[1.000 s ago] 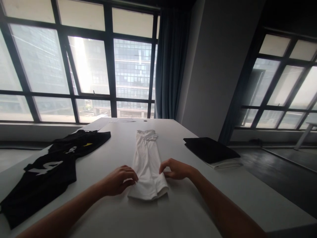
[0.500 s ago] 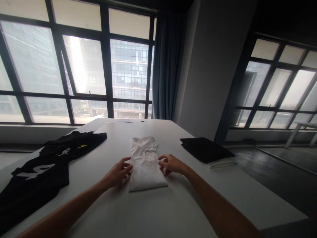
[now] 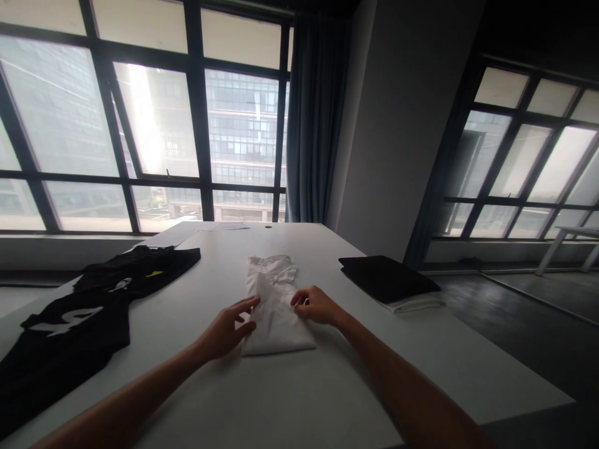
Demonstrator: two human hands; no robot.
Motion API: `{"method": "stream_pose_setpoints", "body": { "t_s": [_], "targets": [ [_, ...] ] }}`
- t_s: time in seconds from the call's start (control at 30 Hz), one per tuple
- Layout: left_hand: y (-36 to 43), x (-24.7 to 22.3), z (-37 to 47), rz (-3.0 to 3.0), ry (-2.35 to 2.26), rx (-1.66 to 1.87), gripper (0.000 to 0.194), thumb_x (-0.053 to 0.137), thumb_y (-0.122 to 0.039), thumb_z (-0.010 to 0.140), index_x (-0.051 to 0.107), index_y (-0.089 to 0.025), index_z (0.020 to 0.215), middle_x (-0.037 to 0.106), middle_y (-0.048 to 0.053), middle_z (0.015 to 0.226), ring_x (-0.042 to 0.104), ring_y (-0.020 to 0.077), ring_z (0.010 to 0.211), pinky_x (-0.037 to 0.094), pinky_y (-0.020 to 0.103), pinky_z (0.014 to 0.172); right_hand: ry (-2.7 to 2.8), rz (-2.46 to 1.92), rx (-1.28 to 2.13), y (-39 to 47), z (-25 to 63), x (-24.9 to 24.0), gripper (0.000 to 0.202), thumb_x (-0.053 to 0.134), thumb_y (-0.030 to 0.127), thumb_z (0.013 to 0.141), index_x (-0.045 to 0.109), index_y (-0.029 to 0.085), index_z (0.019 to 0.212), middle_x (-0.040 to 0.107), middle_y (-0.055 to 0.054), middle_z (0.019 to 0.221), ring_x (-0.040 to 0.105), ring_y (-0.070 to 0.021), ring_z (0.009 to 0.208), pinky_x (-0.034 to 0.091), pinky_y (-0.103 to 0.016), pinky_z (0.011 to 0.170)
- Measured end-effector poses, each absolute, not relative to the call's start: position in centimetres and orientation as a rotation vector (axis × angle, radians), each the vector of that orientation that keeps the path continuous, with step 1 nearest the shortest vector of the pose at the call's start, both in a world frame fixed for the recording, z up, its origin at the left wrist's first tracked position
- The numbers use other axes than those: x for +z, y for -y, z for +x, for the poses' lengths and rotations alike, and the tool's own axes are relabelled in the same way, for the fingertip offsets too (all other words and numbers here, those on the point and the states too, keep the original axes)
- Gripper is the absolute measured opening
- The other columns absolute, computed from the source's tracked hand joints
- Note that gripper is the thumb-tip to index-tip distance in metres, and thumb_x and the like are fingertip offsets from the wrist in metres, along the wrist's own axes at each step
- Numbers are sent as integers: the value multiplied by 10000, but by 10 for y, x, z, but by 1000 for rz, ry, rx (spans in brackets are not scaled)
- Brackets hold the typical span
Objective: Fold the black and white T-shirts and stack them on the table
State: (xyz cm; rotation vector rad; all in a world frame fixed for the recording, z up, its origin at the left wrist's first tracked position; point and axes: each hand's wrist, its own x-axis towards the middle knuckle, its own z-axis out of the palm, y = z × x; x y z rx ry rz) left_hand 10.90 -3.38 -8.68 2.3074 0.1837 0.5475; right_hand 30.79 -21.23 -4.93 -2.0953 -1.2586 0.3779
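Observation:
A white T-shirt (image 3: 281, 327), folded into a narrow strip with a crumpled far end, lies on the white table in front of me. My left hand (image 3: 234, 324) holds its left edge between thumb and fingers, and a flap of the cloth is raised there. At the right edge, my right hand (image 3: 313, 305) pinches the fabric with bent fingers. The fingertips of both hands are partly hidden against the cloth.
Black garments (image 3: 107, 324) with white and yellow prints lie spread on the left of the table (image 3: 262, 399). On the right, a folded black garment (image 3: 388, 277) rests on a folded white one (image 3: 416, 305), near the table's edge. Windows, a curtain and a pillar stand beyond.
Both hands have moved inward onto the white T-shirt and taken hold of its sides. Its left edge has come up as a raised flap.

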Motion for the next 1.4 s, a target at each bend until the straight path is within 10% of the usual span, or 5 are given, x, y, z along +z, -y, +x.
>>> {"method": "stream_pose_setpoints", "body": {
  "t_s": [0.37, 0.67, 1.03, 1.4],
  "targets": [
    [29, -85, 96, 2836, -120, 552, 475, 421, -269, 929, 552, -234, 1384, 415, 70, 1561, 378, 286, 1425, 352, 541, 1138, 1623, -2197, 132, 226, 319, -46, 403, 595, 183, 815, 698, 173, 1205, 648, -110, 1270, 638, -231, 1082, 462, -315, 972],
    [32, -94, 104, 2863, -111, 191, 640, 330, -543, 989, 301, -227, 1544, 227, 96, 1622, 174, 274, 1507, 158, 548, 1205, 1708, -2329, 401, 209, 291, -62, 684, 409, 525, 976, 299, 168, 1549, 176, -123, 1631, 113, -278, 1513, 53, -526, 1214],
    [22, -82, 96, 2847, -57, 216, 569, 444, -233, 894, 463, -231, 1462, 364, 91, 1581, 311, 271, 1466, 211, 559, 1198, 1803, -2217, 474, 229, 319, -45, 802, 609, 25, 667, 503, 191, 1445, 400, -116, 1549, 377, -280, 1420, 288, -387, 1182],
    [26, -87, 100, 2711, 134, 505, 344, 487, -205, 883, 717, -249, 1135, 697, 66, 1272, 588, 242, 1232, 439, 422, 1080, 1798, -2033, 330, 226, 316, -46, 383, 605, 47, 713, 780, 204, 1016, 621, -83, 1345, 578, -260, 1227, 426, -355, 1060]
  ]
}}
